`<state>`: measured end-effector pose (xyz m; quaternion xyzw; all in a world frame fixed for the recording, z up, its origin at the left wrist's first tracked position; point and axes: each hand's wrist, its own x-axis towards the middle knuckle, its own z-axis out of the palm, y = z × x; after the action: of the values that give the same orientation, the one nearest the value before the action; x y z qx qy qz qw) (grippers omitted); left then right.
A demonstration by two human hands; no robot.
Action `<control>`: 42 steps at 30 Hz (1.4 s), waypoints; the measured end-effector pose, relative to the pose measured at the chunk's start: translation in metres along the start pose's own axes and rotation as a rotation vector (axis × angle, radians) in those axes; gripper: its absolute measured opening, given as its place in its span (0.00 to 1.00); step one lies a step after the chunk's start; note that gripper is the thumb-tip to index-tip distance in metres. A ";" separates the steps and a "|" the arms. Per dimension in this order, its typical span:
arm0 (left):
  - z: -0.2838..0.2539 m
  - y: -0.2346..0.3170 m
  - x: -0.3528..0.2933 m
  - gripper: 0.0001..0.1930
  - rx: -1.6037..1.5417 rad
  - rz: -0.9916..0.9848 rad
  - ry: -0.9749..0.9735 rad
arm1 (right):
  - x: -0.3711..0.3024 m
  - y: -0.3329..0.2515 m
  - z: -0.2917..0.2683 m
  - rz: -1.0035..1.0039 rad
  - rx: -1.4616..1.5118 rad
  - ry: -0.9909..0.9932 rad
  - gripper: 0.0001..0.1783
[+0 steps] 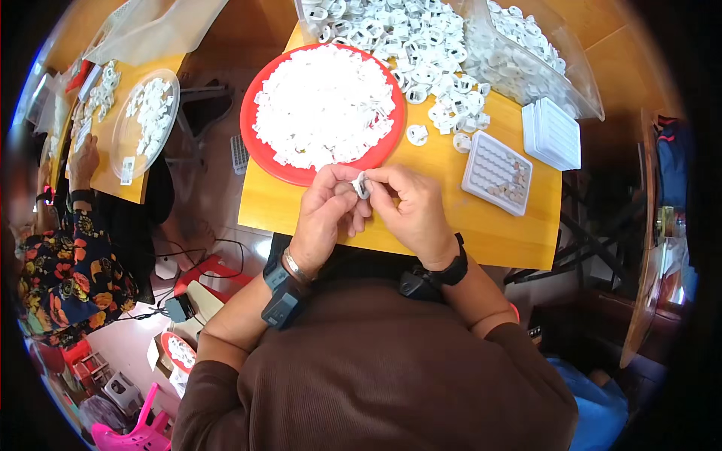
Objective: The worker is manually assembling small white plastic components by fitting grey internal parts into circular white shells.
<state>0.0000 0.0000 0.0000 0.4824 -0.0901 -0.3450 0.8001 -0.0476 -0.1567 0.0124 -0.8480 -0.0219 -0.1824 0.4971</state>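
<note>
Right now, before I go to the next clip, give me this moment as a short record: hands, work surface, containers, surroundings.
left hand: pinching a small white part
right hand: fingertips at the same part; grip hard to tell
surface: yellow table
red round tray: heaped with small white pieces
loose heap: white round parts at the far side
shallow white tray: right of the right hand, some small tan pieces inside
nearby: a co-worker's hand at the left

small white rounded part (pixel 362 186) — upright, between left grip (pixel 325 209) and right grip (pixel 411 212)
</note>
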 end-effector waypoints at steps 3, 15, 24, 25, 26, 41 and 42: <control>0.001 -0.002 0.000 0.11 0.000 0.040 -0.001 | 0.000 -0.002 0.001 0.019 0.030 0.003 0.06; 0.003 -0.003 -0.001 0.14 0.006 0.043 -0.021 | 0.000 -0.005 -0.004 -0.085 0.002 0.041 0.05; -0.006 -0.001 0.002 0.15 -0.128 0.032 -0.125 | 0.001 -0.007 -0.003 -0.088 0.016 0.063 0.06; -0.007 0.000 0.002 0.16 -0.130 0.024 -0.132 | 0.001 -0.005 -0.003 -0.114 -0.002 0.060 0.06; -0.008 0.000 0.003 0.16 -0.132 0.017 -0.140 | 0.001 -0.003 -0.004 -0.140 -0.021 0.057 0.06; -0.020 -0.003 0.005 0.18 -0.273 0.022 -0.274 | 0.001 -0.005 -0.005 -0.030 0.237 0.157 0.05; -0.020 -0.003 0.005 0.18 -0.273 0.022 -0.272 | 0.001 -0.006 -0.007 -0.030 0.238 0.156 0.05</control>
<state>0.0117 0.0105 -0.0136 0.3171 -0.1550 -0.4073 0.8424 -0.0494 -0.1595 0.0205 -0.7660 -0.0172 -0.2510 0.5916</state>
